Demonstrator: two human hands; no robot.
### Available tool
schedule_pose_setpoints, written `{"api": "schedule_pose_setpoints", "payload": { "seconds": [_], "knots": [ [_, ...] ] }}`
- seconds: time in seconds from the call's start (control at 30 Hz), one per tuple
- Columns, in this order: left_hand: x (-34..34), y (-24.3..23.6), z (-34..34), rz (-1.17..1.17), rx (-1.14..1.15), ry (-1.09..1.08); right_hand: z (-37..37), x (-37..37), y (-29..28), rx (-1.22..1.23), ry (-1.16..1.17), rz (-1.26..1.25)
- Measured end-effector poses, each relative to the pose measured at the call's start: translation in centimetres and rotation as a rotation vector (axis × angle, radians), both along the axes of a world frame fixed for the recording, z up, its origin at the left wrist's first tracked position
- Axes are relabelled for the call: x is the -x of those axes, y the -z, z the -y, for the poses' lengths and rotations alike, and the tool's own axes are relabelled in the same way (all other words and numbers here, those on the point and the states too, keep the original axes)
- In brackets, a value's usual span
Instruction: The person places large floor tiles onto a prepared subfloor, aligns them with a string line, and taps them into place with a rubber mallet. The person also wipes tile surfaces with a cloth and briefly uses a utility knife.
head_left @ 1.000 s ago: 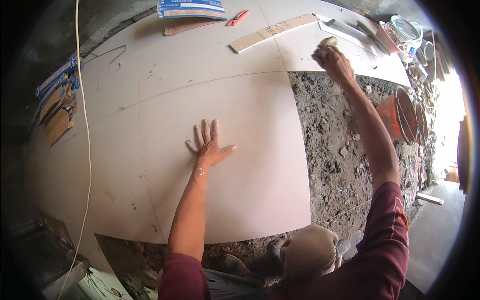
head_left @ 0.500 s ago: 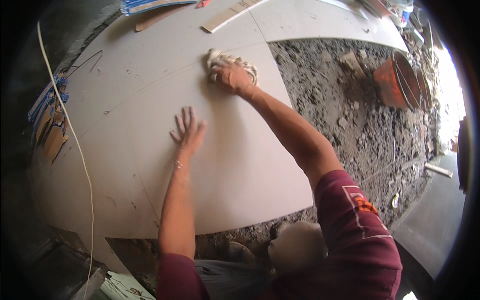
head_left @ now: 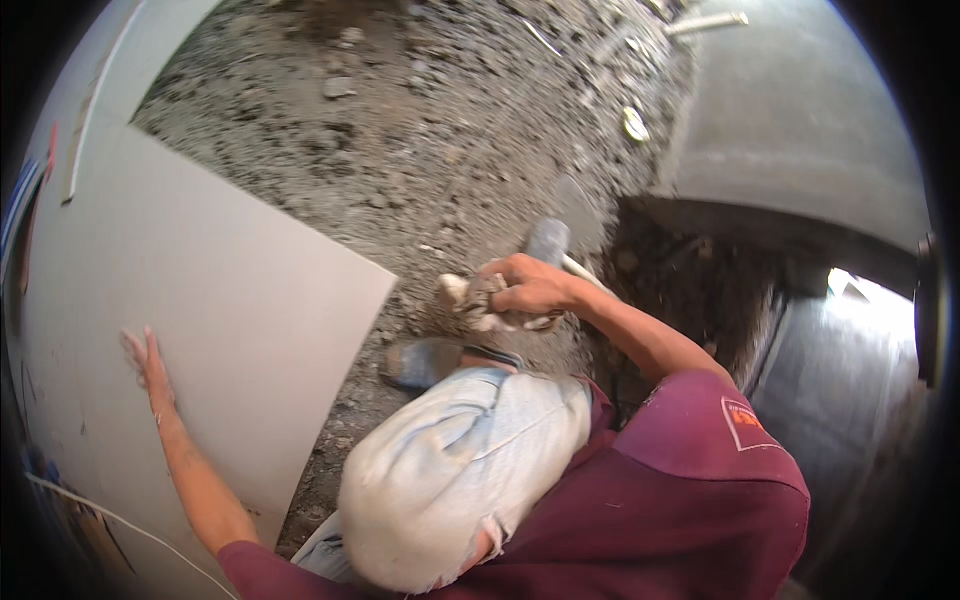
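My left hand (head_left: 150,370) rests on a large pale floor tile (head_left: 250,270) at the left, fingers stretched out and nothing held. A crumpled, dirty whitish cloth (head_left: 480,305) is bunched in my closed right hand (head_left: 535,284), which hovers over the rubble ground past the tile's corner. Right behind that hand lies a mallet with a grey head (head_left: 547,242) and a pale handle (head_left: 588,275), partly hidden by my forearm. A flat grey blade, perhaps a trowel (head_left: 578,208), shows beside the mallet head.
Loose gravelly rubble (head_left: 300,130) spreads beyond the tile. Grey slabs (head_left: 800,110) stand at the right, with a dark hollow (head_left: 690,270) below them. A pale cord (head_left: 130,525) crosses the lower left. My bent knee and sandalled foot (head_left: 425,362) are close to the tile edge.
My view has swung right. The right hand has lifted the cloth off the tile and carried it right, over the rubble beside the mallet. My left hand stays spread on the tile.
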State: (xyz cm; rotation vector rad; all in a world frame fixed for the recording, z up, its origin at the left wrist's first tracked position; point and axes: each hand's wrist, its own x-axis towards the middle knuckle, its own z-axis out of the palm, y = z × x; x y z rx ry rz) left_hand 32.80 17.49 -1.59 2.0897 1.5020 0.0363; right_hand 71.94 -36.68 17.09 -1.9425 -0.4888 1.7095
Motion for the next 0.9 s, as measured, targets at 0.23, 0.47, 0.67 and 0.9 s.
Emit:
{"api": "schedule_pose_setpoints", "payload": {
  "seconds": [0.23, 0.47, 0.67, 0.9],
  "knots": [
    [3.4, 0.4, 3.6, -0.206, 0.036, 0.016, 21.2, 5.6, 2.4, 0.381, -0.528, 0.145],
    [7.9, 0.9, 5.0, -0.239, 0.076, 0.052, 23.8, -0.5, 6.3, 0.106, 0.106, 0.996],
    [6.7, 0.5, 8.3, -0.267, 0.032, 0.101, 20.0, 1.0, 5.9, 0.34, 0.165, 0.979],
    [-7.7, -7.1, 9.4, -0.33, 0.117, 0.077, 1.9, 1.3, 1.6, -0.192, 0.515, 0.196]
  ]
}}
